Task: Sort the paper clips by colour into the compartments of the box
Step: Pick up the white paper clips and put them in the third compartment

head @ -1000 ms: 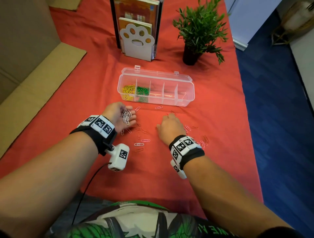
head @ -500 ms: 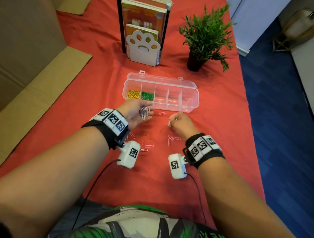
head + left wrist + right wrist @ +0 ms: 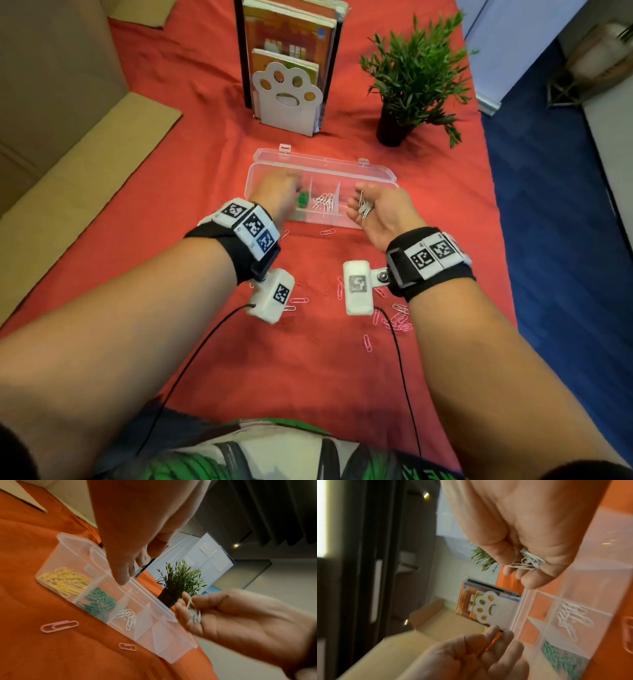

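Observation:
The clear box (image 3: 376,171) lies open on the red cloth. Yellow clips (image 3: 65,580) fill its left compartment, green clips (image 3: 100,603) the second, and a few white clips (image 3: 323,202) the third. My left hand (image 3: 284,186) hovers palm down over the left compartments with relaxed fingers and holds nothing. My right hand (image 3: 373,205) is palm up over the box's right part. Its fingers curl round a bunch of white clips (image 3: 530,559). Several pink clips (image 3: 397,318) lie loose on the cloth near me.
A paw-shaped bookend with books (image 3: 287,96) and a potted plant (image 3: 411,78) stand behind the box. Cardboard (image 3: 68,137) lies along the left. The table's right edge drops to blue floor (image 3: 548,240). One pink clip (image 3: 327,232) lies just in front of the box.
Both hands rose from the cloth to the box. The left hand turned palm down and no longer holds white clips; white clips now lie in the third compartment. The right hand now cups a bunch.

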`<move>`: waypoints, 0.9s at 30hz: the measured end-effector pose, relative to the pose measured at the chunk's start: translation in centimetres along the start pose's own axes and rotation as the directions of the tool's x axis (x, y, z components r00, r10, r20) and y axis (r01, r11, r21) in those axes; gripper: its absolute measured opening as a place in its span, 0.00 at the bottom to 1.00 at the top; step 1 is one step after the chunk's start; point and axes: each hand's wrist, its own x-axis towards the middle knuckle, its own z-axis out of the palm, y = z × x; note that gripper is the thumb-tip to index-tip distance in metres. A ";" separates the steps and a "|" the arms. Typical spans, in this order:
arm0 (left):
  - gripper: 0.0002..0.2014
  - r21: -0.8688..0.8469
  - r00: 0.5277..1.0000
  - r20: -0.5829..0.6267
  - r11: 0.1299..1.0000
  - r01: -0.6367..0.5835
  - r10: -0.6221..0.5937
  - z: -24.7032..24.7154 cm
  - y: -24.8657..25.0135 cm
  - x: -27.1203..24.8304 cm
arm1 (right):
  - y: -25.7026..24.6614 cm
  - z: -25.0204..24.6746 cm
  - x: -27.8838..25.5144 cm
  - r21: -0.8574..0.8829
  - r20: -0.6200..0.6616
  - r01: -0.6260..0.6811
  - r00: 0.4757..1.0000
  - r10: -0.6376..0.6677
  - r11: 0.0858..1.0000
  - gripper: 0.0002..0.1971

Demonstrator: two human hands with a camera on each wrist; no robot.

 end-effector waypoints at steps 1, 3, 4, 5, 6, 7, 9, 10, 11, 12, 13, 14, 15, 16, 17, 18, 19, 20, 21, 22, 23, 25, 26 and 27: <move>0.14 0.015 0.999 -0.010 0.999 -0.034 0.034 -0.5 -0.6 -0.2 | -0.2 0.9 0.3 -0.071 -0.002 0.056 0.998 -0.056 0.996 0.14; 0.14 0.057 0.995 -0.040 0.995 -0.087 0.089 -1.6 -2.1 -0.6 | -0.5 2.6 1.1 -0.217 0.023 0.132 0.991 -0.130 0.967 0.15; 0.14 0.100 0.992 -0.051 0.989 -0.109 0.115 -2.3 -2.8 -1.0 | -0.5 3.3 1.5 -0.332 0.056 0.156 0.988 -0.145 0.930 0.14; 0.13 0.150 0.988 -0.053 0.979 -0.136 0.145 -3.0 -3.7 -1.3 | -0.4 3.9 1.8 -0.475 0.098 0.172 0.985 -0.142 0.863 0.13; 0.12 0.206 0.982 -0.049 0.964 -0.166 0.180 -3.8 -4.6 -1.7 | -0.3 4.3 2.1 -0.603 0.137 0.187 0.982 -0.130 0.776 0.15; 0.11 0.266 0.977 -0.039 0.945 -0.190 0.208 -4.5 -5.4 -2.2 | -0.1 4.5 2.2 -0.695 0.150 0.193 0.981 -0.123 0.693 0.18; 0.09 0.413 0.971 -0.002 0.885 -0.216 0.238 -5.8 -7.2 -3.0 | -0.2 4.8 1.8 -0.761 0.123 0.188 0.982 -0.146 0.621 0.22; 0.08 0.486 0.972 0.025 0.847 -0.216 0.234 -6.2 -8.0 -3.7 | -0.3 4.7 1.5 -0.754 0.113 0.208 0.976 -0.188 0.623 0.22; 0.08 0.549 0.975 0.052 0.810 -0.207 0.214 -6.6 -8.7 -4.3 | -0.2 4.5 1.3 -0.743 0.110 0.236 0.966 -0.234 0.627 0.22; 0.08 0.602 0.978 0.079 0.773 -0.200 0.191 -6.7 -9.3 -5.0 | -0.1 4.2 1.0 -0.729 0.119 0.271 0.954 -0.274 0.629 0.20; 0.08 0.642 0.979 0.107 0.740 -0.203 0.176 -6.8 -9.8 -5.6 | 0.1 3.7 0.7 -0.721 0.131 0.293 0.947 -0.293 0.627 0.19; 0.08 0.673 0.977 0.134 0.708 -0.214 0.168 -6.7 -10.1 -6.2 | 0.5 3.1 0.3 -0.723 0.141 0.300 0.946 -0.293 0.622 0.17; 0.09 0.696 0.972 0.167 0.678 -0.236 0.167 -6.5 -10.5 -6.7 | 0.8 2.4 -0.3 -0.742 0.149 0.292 0.949 -0.277 0.604 0.16; 0.09 0.712 0.966 0.199 0.652 -0.259 0.166 -6.3 -10.9 -7.1 | 1.3 1.6 -0.9 -0.772 0.159 0.282 0.953 -0.256 0.570 0.15; 0.09 0.727 0.960 0.225 0.627 -0.279 0.166 -6.1 -11.3 -7.4 | 1.7 0.7 -1.7 -0.810 0.164 0.265 0.959 -0.232 0.523 0.14; 0.10 0.743 0.955 0.244 0.600 -0.295 0.168 -5.8 -11.6 -7.6 | 2.2 -0.2 -2.5 -0.846 0.173 0.255 0.962 -0.212 0.468 0.13; 0.10 0.760 0.950 0.259 0.571 -0.311 0.172 -5.5 -11.9 -7.7 | 2.8 -1.0 -3.2 -0.877 0.179 0.245 0.965 -0.191 0.413 0.12; 0.11 0.772 0.945 0.273 0.545 -0.327 0.181 -5.2 -12.2 -7.8 | 3.3 -2.0 -4.1 -0.904 0.178 0.230 0.969 -0.172 0.361 0.11; 0.11 0.780 0.941 0.281 0.526 -0.338 0.188 -5.0 -12.4 -7.7 | 3.9 -2.7 -5.0 -0.929 0.169 0.208 0.974 -0.150 0.307 0.10; 0.11 0.788 0.936 0.295 0.504 -0.353 0.193 -4.7 -12.6 -7.7 | 4.5 -3.6 -5.8 -0.948 0.156 0.188 0.978 -0.139 0.257 0.09; 0.11 0.799 0.930 0.314 0.476 -0.367 0.192 -4.4 -12.7 -7.8 | 5.1 -4.4 -6.7 -0.962 0.139 0.166 0.981 -0.134 0.216 0.08; 0.11 0.819 0.919 0.340 0.417 -0.394 0.200 -4.0 -12.8 -7.8 | 6.5 -6.0 -8.2 -0.978 0.091 0.112 0.989 -0.118 0.178 0.09; 0.11 0.824 0.914 0.348 0.398 -0.405 0.209 -3.9 -12.9 -7.8 | 7.2 -6.8 -8.8 -0.982 0.063 0.081 0.992 -0.109 0.173 0.09; 0.10 0.823 0.908 0.355 0.386 -0.416 0.220 -3.9 -13.0 -7.7 | 8.0 -7.4 -9.3 -0.985 0.035 0.051 0.995 -0.098 0.163 0.09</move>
